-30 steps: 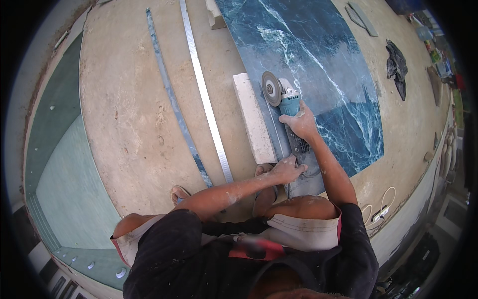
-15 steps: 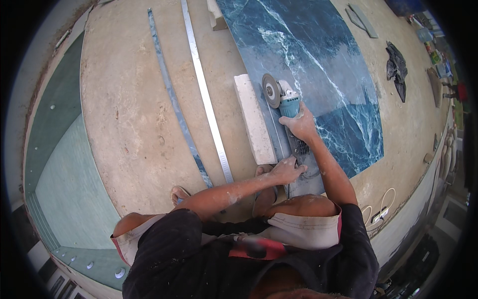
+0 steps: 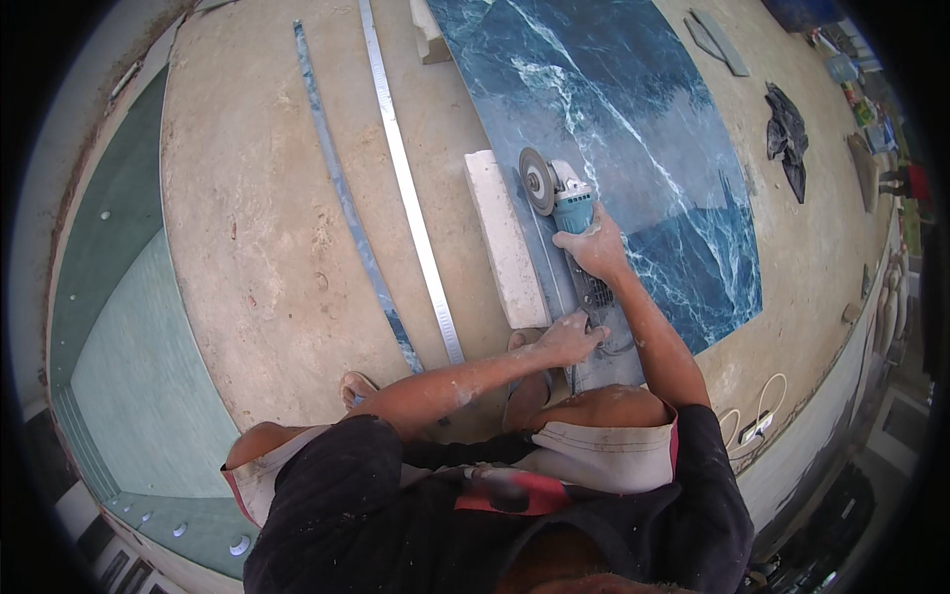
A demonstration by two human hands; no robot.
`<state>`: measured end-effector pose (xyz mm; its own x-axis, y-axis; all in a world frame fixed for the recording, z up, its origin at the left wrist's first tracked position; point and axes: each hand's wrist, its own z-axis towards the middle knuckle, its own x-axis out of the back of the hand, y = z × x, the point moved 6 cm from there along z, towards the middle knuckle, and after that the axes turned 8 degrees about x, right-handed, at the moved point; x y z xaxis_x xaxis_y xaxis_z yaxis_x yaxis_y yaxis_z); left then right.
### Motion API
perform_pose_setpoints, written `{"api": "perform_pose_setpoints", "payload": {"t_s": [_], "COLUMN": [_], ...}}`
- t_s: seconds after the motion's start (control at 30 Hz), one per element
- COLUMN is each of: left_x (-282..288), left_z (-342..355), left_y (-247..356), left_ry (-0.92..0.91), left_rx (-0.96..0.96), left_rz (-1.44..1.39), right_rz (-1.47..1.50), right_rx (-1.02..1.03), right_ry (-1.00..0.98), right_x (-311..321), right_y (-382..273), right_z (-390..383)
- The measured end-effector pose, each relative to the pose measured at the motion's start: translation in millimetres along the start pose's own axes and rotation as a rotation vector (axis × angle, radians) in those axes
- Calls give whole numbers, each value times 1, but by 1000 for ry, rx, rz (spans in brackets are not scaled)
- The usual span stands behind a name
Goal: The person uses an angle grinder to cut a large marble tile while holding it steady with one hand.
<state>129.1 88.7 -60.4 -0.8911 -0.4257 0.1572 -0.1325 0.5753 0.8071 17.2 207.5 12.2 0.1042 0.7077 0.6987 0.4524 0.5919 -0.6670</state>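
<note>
My right hand (image 3: 598,246) is wrapped round the teal body of an angle grinder (image 3: 574,211). The grinder's round disc (image 3: 537,181) stands on edge at its far end, close to the left edge of a blue marble-patterned slab (image 3: 683,247). My left hand (image 3: 571,340) is closed at the grinder's dark rear end, near the cord; its fingertips are partly hidden. A pale line runs along the slab close to its left edge, below the disc. Grey dust coats the slab around the tool and both hands.
A whitish block (image 3: 503,238) lies along the slab's left edge, with another block (image 3: 428,32) farther off. Left of them are a metal straightedge (image 3: 408,188) and a narrow blue strip (image 3: 348,203). A green-tiled pool (image 3: 143,366) borders the floor. Black plastic (image 3: 787,139) and a power strip (image 3: 755,427) lie right.
</note>
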Motion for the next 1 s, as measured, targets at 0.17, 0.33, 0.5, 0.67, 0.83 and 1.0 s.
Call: {"api": "perform_pose_setpoints", "payload": {"t_s": [0.17, 0.33, 0.5, 0.67, 0.83, 1.0], "left_x": [4, 11, 6, 7, 10, 10], "left_z": [-2, -11, -4, -4, -4, -2], "left_y": [4, 14, 7, 9, 8, 9], "left_ry": [-65, -104, -41, -75, -85, -70], "left_rx": [13, 66, 13, 40, 67, 46], "left_rz": [-63, -131, -62, -103, -132, -142], "right_rz": [-30, -39, -44, -33, 4, -7], "right_rx": [-8, 20, 22, 18, -24, 20], "right_ry": [8, 27, 20, 23, -49, 33], "right_x": [1, 0, -3, -2, -1, -3], "right_y": [-7, -6, -2, -2, -14, -7], "right_z": [-1, 1, 6, 7, 10, 13]}}
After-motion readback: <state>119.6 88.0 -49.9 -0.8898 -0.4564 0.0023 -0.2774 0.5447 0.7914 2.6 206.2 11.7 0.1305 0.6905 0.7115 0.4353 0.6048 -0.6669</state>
